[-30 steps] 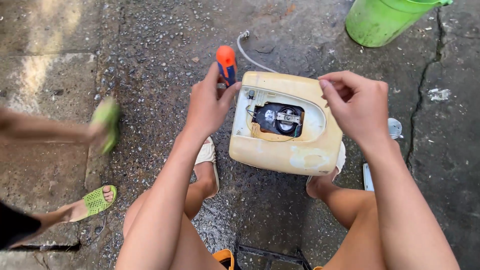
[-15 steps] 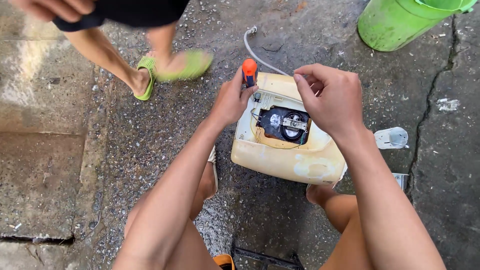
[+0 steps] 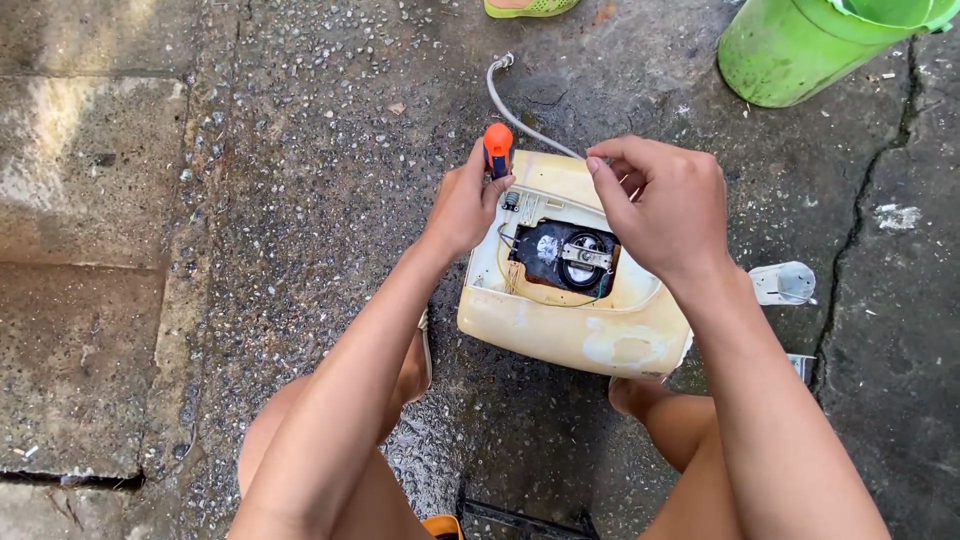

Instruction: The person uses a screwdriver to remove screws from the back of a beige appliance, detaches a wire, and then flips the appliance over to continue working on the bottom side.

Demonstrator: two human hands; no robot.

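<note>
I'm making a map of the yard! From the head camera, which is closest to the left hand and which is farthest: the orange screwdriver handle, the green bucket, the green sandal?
From the left hand:
1. Orange screwdriver handle: in its grip, over the cream housing.
2. Green sandal: straight ahead, at the top edge.
3. Green bucket: far top right corner.

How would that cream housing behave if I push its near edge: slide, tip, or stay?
The cream housing sits broad and low on rough wet concrete, so it probably scrapes rather than tips. It looks like a hollow plastic shell, likely light. The grey hose at its far side looks bendy and would likely drag along.
</note>
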